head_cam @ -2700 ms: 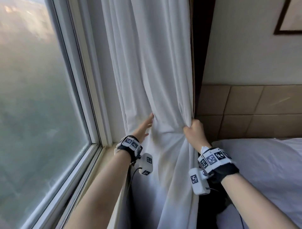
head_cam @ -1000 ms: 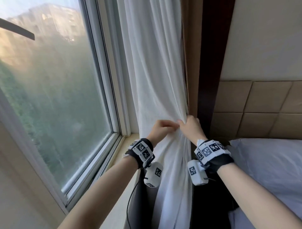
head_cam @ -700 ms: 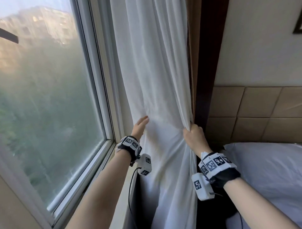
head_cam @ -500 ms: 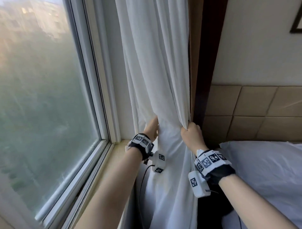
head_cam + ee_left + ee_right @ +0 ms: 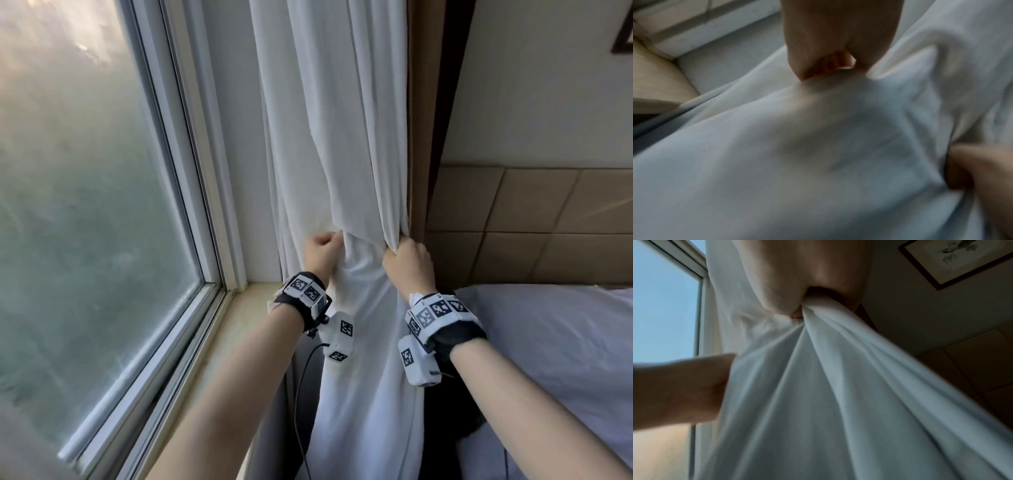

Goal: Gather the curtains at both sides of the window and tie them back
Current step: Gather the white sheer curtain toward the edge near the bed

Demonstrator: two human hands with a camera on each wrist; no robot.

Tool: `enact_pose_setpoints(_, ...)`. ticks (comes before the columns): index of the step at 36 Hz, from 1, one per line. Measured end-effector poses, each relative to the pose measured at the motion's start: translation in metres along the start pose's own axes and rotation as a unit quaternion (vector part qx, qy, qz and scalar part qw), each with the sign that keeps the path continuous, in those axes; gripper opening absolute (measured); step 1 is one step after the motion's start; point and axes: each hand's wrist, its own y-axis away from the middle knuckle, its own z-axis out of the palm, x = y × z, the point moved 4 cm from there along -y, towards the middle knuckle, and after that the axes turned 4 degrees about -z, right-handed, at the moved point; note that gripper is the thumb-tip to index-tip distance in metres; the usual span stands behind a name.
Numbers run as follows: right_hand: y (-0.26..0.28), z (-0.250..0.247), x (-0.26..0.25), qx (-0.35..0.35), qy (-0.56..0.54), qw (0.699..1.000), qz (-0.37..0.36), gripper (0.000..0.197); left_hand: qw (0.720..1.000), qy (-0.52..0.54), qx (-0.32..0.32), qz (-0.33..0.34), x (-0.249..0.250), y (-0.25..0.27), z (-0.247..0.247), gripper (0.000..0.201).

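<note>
White curtain (image 5: 342, 137) bunched between two fists, left hand (image 5: 320, 251) and right hand (image 5: 407, 263), fingers (image 5: 797, 314) curled tight round its folds.

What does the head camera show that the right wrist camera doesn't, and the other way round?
Only the head view shows the bed, the sill, both wrist bands and the tan drape behind the curtain.

Only the right wrist view shows the underside of the right hand, with gathered folds running into its grip, and the whole lower part of the framed picture, of which the head view catches only a corner.

Both show the white curtain, the left hand gripping it beside the right, the window and the tiled headboard.
</note>
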Motion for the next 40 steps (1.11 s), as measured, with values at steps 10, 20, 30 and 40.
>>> enact_pose_setpoints(10,-0.002,-0.004,0.000,-0.007,0.003,1.000,0.019,0.030,0.952,-0.205,0.114,0.198,0.008,0.032,-0.038,0.017)
enact_pose_setpoints(20,0.022,0.007,-0.022,-0.127,-0.081,0.988,0.008,0.040,0.943,-0.240,0.001,0.232,0.026,0.094,0.008,0.020)
enact_pose_setpoints(30,0.027,-0.001,-0.023,-0.191,-0.284,0.937,0.075,0.033,0.958,-0.181,-0.211,0.068,0.011,0.097,0.012,0.046)
enact_pose_setpoints(40,0.024,0.001,-0.012,-0.120,-0.108,0.987,-0.004,0.035,0.985,-0.155,-0.020,0.072,0.002,0.052,-0.041,0.027)
